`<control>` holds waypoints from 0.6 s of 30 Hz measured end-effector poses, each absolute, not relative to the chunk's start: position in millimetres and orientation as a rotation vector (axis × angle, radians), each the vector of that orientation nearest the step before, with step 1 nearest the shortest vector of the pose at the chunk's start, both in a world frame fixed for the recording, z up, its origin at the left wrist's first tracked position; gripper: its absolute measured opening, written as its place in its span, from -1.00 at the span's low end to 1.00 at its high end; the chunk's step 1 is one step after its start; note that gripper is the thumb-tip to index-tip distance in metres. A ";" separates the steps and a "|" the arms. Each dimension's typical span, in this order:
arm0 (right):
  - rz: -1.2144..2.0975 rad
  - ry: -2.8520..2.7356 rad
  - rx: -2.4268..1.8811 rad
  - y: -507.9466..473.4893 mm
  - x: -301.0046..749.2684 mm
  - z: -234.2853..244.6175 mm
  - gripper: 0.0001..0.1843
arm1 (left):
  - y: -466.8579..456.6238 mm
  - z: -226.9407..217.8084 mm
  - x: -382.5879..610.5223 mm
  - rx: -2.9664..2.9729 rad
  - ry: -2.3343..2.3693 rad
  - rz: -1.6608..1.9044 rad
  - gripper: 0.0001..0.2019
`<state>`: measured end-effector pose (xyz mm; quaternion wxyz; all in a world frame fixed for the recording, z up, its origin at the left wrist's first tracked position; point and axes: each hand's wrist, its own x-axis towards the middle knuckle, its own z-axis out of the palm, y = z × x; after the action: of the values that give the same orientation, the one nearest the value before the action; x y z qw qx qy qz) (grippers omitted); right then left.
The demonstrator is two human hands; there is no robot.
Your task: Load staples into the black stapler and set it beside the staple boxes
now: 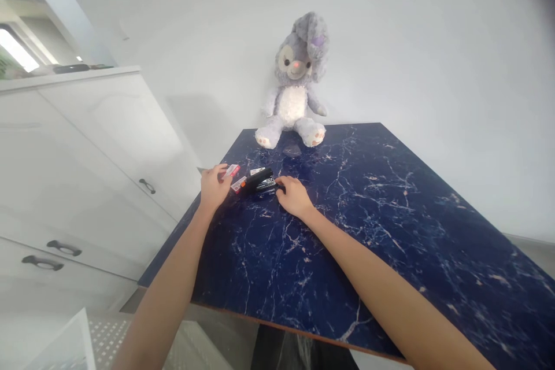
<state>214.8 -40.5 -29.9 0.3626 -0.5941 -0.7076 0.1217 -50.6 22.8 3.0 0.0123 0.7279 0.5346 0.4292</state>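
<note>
On the blue marbled table, my left hand (213, 188) has its thumb and fingertips around the near end of a small red-and-white box (233, 170). A second red-and-white box (239, 184) lies just to the right, partly behind a black stapler (259, 177) with an orange piece at its left end. The stapler's silver metal part shows below its black top. My right hand (295, 196) is closed at the stapler's right end, with thumb and index finger on its dark tip. A small pale printed item (257, 171) is partly hidden behind the stapler.
A grey-purple plush rabbit (292, 103) sits at the table's far edge against the wall. A small dark object (292, 151) lies before its feet. White cabinets (99, 156) with dark handles stand left. The blue table (368, 231) extends to the right.
</note>
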 end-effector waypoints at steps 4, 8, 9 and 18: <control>0.307 -1.832 -1.521 -40.1 215.2 -30.5 -0.65 | 15.9 12.1 -53.9 2.270 1.602 1.460 -0.68; 0.308 -1.840 -1.521 -40.2 215.2 -30.4 -0.66 | 14.8 16.7 -57.6 2.281 1.647 1.231 -0.70; 0.307 -1.841 -1.521 -40.3 215.1 -30.4 -0.66 | 15.0 17.5 -58.9 2.246 1.674 1.138 -0.68; 0.279 -1.841 -1.506 -40.2 214.8 -32.8 -0.68 | 11.0 29.0 -69.5 2.198 1.613 0.556 -0.68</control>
<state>214.8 -40.2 -32.8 0.3650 -0.5855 -0.7157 0.1086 -69.5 11.0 29.0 0.1786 0.7773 0.5703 0.1966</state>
